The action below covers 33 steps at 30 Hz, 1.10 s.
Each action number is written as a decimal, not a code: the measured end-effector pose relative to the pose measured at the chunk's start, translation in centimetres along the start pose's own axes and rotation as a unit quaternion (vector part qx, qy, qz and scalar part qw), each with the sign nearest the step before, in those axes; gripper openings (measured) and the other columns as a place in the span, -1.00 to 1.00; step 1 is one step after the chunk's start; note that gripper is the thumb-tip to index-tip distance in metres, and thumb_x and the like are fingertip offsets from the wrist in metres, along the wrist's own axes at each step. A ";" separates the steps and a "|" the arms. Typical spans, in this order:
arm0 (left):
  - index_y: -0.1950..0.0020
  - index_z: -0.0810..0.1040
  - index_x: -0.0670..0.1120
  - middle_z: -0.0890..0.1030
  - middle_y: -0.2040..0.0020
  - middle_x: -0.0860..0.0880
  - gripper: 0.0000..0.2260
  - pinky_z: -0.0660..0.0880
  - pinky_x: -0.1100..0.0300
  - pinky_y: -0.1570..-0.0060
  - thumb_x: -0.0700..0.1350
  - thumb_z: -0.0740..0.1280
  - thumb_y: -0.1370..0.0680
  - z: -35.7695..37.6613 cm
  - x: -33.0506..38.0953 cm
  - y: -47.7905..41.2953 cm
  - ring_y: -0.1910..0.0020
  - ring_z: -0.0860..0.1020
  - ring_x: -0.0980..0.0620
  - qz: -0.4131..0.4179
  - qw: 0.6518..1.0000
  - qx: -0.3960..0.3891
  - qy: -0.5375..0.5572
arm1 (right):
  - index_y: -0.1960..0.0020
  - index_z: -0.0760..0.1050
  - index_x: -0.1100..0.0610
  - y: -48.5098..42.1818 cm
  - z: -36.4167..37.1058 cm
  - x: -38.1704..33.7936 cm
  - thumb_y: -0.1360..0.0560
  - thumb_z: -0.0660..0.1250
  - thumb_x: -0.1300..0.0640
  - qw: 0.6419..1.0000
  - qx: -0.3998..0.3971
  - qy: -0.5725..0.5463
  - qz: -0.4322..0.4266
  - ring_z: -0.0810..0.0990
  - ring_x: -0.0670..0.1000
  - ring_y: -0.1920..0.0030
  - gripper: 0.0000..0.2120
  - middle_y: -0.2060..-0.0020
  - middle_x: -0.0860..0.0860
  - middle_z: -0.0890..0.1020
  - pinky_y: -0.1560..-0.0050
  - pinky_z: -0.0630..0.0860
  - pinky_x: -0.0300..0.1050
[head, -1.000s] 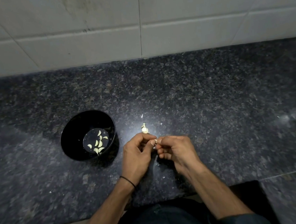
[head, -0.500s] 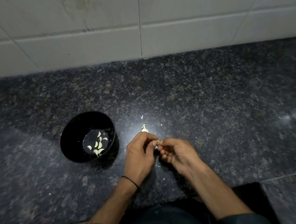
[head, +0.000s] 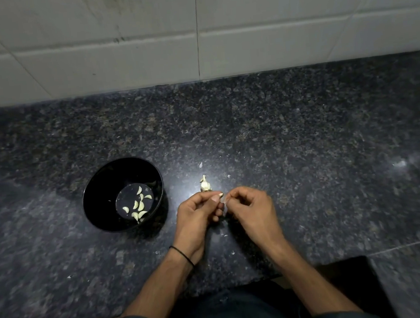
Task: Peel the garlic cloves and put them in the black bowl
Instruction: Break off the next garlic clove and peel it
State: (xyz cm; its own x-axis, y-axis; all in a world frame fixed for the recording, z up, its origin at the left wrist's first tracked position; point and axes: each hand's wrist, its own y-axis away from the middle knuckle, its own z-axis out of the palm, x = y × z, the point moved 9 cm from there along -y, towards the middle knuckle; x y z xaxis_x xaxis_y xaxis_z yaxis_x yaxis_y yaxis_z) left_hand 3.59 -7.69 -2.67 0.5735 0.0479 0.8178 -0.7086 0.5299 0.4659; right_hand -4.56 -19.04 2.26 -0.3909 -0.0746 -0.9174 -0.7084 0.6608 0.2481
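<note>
garlic clove (head: pixel 221 195) mostly hidden | left hand (head: pixel 197 217), right hand (head: pixel 253 211) pinch it

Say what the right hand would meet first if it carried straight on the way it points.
The garlic clove pinched by the left hand; the right hand points leftward at it, apparently touching its skin.

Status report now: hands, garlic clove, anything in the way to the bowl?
Left hand and right hand both pinch one garlic clove. Black bowl at left, peeled cloves inside. Garlic stub on counter beyond hands; nothing blocks bowl.
</note>
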 end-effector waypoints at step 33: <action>-0.02 0.59 -0.01 0.63 0.27 0.02 -0.95 0.47 0.36 0.26 -0.16 0.38 -0.60 -0.3 1.5 2.4 0.28 0.61 0.10 0.142 0.932 -0.027 -0.332 | 0.18 0.58 0.05 3.1 0.8 1.2 -0.59 0.36 0.12 0.995 0.086 0.048 0.000 0.61 -0.16 0.25 -0.83 0.30 -0.09 0.66 0.17 0.51 -0.25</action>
State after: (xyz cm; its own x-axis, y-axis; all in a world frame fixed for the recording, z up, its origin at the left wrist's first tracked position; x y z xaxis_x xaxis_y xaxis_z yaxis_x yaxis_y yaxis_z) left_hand 2.89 -6.12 -0.41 -0.0278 -0.3327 0.9426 -0.7605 0.6191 0.1961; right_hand -6.75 -16.44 1.68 -0.4506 -0.1401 -0.8817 -0.6014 0.7776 0.1837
